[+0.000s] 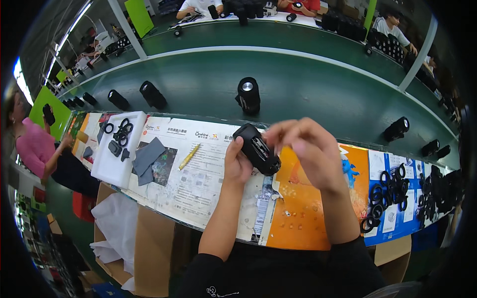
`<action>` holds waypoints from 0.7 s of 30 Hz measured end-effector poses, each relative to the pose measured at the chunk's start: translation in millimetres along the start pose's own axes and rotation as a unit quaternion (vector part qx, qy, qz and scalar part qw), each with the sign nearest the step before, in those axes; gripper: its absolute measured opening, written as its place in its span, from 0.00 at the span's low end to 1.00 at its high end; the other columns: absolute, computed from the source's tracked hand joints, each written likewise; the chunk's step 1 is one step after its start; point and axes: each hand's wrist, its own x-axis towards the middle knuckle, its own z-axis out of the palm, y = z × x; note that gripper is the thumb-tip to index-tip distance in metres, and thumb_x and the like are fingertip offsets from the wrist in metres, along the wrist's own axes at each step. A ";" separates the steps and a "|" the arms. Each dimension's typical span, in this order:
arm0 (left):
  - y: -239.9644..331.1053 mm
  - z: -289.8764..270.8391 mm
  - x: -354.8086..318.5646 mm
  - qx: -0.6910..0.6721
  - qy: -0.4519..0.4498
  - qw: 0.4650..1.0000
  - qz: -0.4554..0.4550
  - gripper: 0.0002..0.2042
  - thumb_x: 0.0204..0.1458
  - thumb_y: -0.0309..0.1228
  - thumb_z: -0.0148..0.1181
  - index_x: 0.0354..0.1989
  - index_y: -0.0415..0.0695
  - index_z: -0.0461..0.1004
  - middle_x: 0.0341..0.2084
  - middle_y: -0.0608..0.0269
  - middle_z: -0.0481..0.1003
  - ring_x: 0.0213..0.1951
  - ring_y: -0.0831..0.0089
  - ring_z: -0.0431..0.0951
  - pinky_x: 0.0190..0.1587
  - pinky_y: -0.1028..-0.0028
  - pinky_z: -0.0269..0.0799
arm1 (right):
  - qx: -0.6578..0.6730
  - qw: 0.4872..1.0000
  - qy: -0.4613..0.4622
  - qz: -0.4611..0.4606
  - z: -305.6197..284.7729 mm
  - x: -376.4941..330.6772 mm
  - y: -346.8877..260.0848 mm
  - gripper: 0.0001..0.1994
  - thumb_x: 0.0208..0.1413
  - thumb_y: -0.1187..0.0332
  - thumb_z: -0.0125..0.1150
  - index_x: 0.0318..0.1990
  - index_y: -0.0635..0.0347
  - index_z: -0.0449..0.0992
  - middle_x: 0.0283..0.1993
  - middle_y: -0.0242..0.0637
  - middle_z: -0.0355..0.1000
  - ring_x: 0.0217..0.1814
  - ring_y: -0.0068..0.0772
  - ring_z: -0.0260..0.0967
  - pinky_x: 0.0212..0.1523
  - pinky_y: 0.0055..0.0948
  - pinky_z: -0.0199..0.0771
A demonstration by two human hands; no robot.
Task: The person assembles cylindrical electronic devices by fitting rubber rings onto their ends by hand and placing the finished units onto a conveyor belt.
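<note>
My left hand [237, 163] is wrapped round a black cylindrical speaker [257, 149], held tilted above the workbench, its side with a recessed panel turned up. Just right of it hovers my right hand [310, 144], its fingers bent and smeared by motion. Whether those fingers touch the speaker or pinch anything small cannot be made out. On the paper-covered bench to the left lie a yellow pen [189, 157] and grey cloths [149, 158].
A white foam tray [102, 161] holds black rings and small parts. Black rings [385, 196] are heaped at the right. Beyond the bench, several speakers stand on a green conveyor [198, 82], one [248, 95] straight ahead. An open carton [154, 248] sits below left. Co-workers are opposite and left.
</note>
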 end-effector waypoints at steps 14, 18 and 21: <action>2.9 18.5 -2.4 0.198 -0.097 0.974 0.044 0.41 0.53 0.24 0.81 0.76 0.42 0.68 0.66 0.58 0.74 0.67 0.67 0.74 0.70 0.67 0.72 | 0.124 0.924 0.289 0.216 -46.6 -46.0 108.3 0.25 0.80 0.48 0.52 0.71 0.55 0.67 0.63 0.43 0.76 0.60 0.41 0.79 0.59 0.48 0.87; -12.1 17.1 1.2 0.219 -0.076 0.973 -0.015 0.41 0.56 0.19 0.76 0.78 0.40 0.62 0.68 0.54 0.72 0.67 0.67 0.75 0.67 0.67 0.77 | -0.034 0.937 0.311 0.156 -95.5 -30.0 74.0 0.24 0.76 0.55 0.64 0.72 0.51 0.68 0.61 0.38 0.75 0.58 0.36 0.78 0.60 0.43 0.84; -26.2 2.9 4.2 0.263 -0.021 0.964 -0.034 0.38 0.58 0.18 0.74 0.76 0.38 0.62 0.68 0.51 0.71 0.65 0.65 0.78 0.65 0.66 0.79 | -0.383 0.896 0.222 0.043 -126.7 -9.7 51.8 0.26 0.70 0.59 0.72 0.71 0.50 0.72 0.61 0.42 0.76 0.58 0.40 0.79 0.60 0.40 0.82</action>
